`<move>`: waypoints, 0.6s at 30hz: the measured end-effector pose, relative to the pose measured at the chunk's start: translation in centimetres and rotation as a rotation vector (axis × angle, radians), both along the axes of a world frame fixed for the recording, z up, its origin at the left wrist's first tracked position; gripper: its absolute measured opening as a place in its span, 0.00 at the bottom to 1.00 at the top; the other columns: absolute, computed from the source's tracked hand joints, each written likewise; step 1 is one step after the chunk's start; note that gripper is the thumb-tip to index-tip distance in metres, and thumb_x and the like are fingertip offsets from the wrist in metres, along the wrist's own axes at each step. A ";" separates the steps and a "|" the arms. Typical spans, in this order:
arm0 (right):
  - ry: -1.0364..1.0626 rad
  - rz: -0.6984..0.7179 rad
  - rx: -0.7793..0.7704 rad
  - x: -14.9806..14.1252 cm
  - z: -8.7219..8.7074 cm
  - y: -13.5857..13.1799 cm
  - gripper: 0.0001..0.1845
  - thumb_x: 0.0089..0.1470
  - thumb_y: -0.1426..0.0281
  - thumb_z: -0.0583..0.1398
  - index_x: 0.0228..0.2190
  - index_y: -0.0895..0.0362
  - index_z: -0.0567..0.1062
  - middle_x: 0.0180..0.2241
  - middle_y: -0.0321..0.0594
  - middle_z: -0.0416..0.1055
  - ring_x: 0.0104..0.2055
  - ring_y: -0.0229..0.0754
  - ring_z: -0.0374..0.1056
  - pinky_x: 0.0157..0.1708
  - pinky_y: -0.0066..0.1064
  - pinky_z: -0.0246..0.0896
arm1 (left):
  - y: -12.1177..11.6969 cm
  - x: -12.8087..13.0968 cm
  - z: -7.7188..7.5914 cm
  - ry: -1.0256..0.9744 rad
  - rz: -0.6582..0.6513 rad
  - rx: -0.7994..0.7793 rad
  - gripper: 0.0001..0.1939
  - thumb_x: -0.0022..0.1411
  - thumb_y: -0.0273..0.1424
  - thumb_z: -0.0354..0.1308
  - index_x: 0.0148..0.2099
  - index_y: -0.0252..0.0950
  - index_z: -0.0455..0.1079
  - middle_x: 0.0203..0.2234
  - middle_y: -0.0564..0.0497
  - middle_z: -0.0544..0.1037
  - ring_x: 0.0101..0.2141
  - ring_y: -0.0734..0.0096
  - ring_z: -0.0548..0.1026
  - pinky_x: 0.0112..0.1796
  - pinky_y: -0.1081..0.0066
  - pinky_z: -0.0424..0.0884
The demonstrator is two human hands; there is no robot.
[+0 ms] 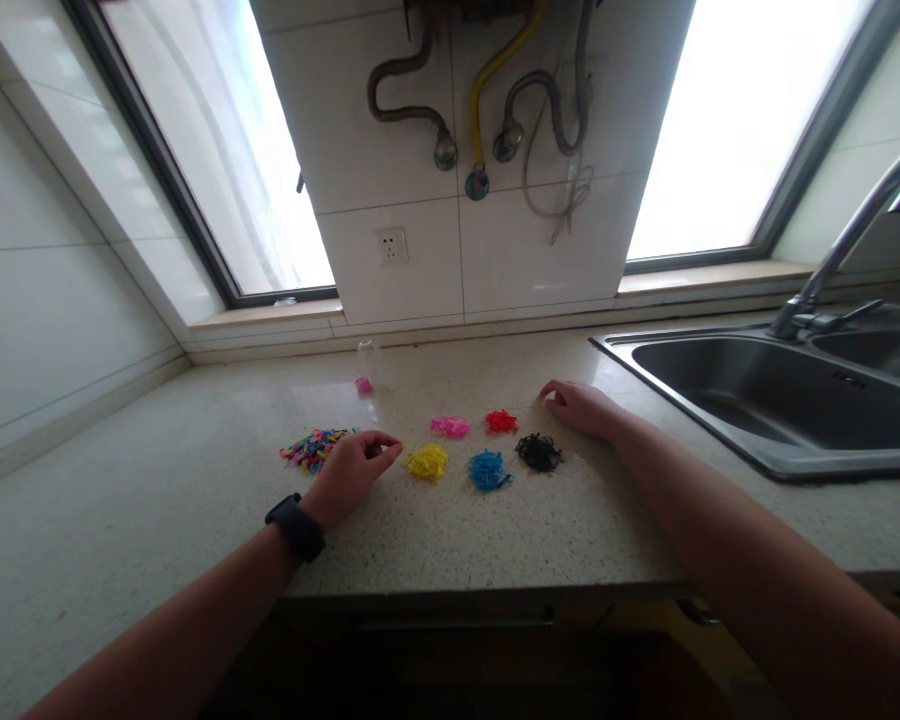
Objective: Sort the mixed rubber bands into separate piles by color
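My left hand (356,470), with a dark watch on its wrist, is closed in a pinch between two piles of small rubber bands. Whatever its fingertips hold is too small to make out. Partly behind that hand lies the mixed-colour pile (311,450); just right of the fingertips is the yellow pile (426,462). My right hand (577,407) rests on the counter beyond the black pile (539,452), fingers loosely bent and apart, with nothing visible in them. Between the hands are a pink pile (450,427), a red pile (501,421) and a blue pile (489,470).
A clear container (370,358) with a pink piece (364,385) at it stands toward the wall. At the right, a steel sink (776,468) with a faucet (832,255) is set into the speckled counter (420,555). Pipes and a socket (392,246) are on the wall.
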State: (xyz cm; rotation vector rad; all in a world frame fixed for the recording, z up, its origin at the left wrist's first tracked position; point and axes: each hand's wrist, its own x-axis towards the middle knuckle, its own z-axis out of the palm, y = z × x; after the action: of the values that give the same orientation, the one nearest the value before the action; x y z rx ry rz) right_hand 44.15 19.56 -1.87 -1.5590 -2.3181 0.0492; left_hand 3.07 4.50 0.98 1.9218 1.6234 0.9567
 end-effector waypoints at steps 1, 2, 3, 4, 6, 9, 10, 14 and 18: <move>0.001 -0.004 -0.001 0.0 0.0 0.0 0.16 0.57 0.64 0.56 0.45 0.53 0.75 0.32 0.40 0.76 0.32 0.43 0.69 0.32 0.31 0.56 | 0.0 0.1 -0.1 0.027 -0.004 -0.003 0.21 0.61 0.47 0.57 0.41 0.33 0.78 0.21 0.54 0.68 0.24 0.72 0.64 0.26 0.71 0.57; 0.002 -0.007 -0.001 0.0 0.0 0.1 0.16 0.57 0.64 0.56 0.45 0.53 0.75 0.32 0.40 0.76 0.32 0.43 0.69 0.32 0.31 0.56 | -0.1 0.2 -0.2 0.054 -0.006 -0.006 0.21 0.62 0.46 0.57 0.41 0.33 0.78 0.21 0.54 0.69 0.24 0.71 0.64 0.27 0.71 0.57; 0.002 -0.010 -0.001 0.0 0.0 0.1 0.16 0.57 0.64 0.56 0.45 0.53 0.75 0.33 0.41 0.77 0.32 0.43 0.69 0.32 0.31 0.56 | -0.1 0.3 -0.3 0.081 -0.008 -0.009 0.20 0.62 0.46 0.57 0.41 0.34 0.78 0.22 0.53 0.70 0.24 0.71 0.66 0.27 0.71 0.58; 0.001 -0.010 0.000 0.0 0.0 0.1 0.17 0.56 0.64 0.56 0.46 0.53 0.75 0.33 0.41 0.77 0.33 0.43 0.69 0.33 0.31 0.57 | -0.2 0.4 -0.4 0.110 -0.010 -0.008 0.20 0.62 0.45 0.57 0.41 0.34 0.79 0.22 0.53 0.72 0.25 0.70 0.67 0.28 0.70 0.59; -0.003 -0.012 -0.003 0.0 0.0 0.1 0.17 0.56 0.64 0.56 0.46 0.53 0.75 0.34 0.41 0.77 0.33 0.43 0.70 0.33 0.31 0.57 | -0.3 0.5 -0.6 0.155 -0.021 0.006 0.19 0.63 0.44 0.56 0.42 0.35 0.79 0.23 0.52 0.74 0.26 0.69 0.69 0.29 0.70 0.60; -0.007 -0.015 -0.006 -0.1 0.1 0.1 0.17 0.57 0.64 0.55 0.46 0.53 0.75 0.34 0.41 0.77 0.33 0.43 0.70 0.33 0.30 0.57 | -0.4 0.4 -0.6 0.183 -0.046 0.017 0.18 0.63 0.42 0.55 0.42 0.35 0.79 0.24 0.51 0.75 0.26 0.68 0.70 0.29 0.70 0.60; -0.005 -0.017 -0.004 -0.1 0.1 0.0 0.17 0.57 0.64 0.56 0.46 0.53 0.75 0.34 0.41 0.77 0.33 0.42 0.70 0.33 0.30 0.57 | -0.5 0.4 -0.6 0.183 -0.054 0.013 0.18 0.63 0.42 0.55 0.43 0.35 0.79 0.24 0.51 0.75 0.26 0.68 0.70 0.29 0.70 0.60; 0.007 -0.029 -0.006 -0.2 0.2 -0.2 0.17 0.56 0.64 0.56 0.46 0.53 0.76 0.33 0.41 0.76 0.32 0.42 0.69 0.32 0.30 0.57 | -0.4 0.2 -0.4 0.167 -0.073 -0.014 0.18 0.62 0.42 0.56 0.43 0.34 0.79 0.24 0.51 0.76 0.26 0.68 0.70 0.28 0.71 0.59; 0.014 -0.024 -0.010 -0.2 0.4 -0.5 0.17 0.57 0.64 0.56 0.46 0.53 0.76 0.33 0.41 0.76 0.32 0.42 0.69 0.32 0.30 0.57 | -0.2 0.0 -0.3 0.154 -0.083 -0.018 0.19 0.63 0.42 0.56 0.44 0.34 0.79 0.25 0.50 0.76 0.27 0.68 0.70 0.29 0.70 0.60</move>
State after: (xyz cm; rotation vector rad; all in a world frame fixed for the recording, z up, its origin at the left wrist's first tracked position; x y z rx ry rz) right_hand 43.93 19.10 -1.50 -1.5863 -2.2911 0.0662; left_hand 3.10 4.29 0.69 2.0770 1.6150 0.7755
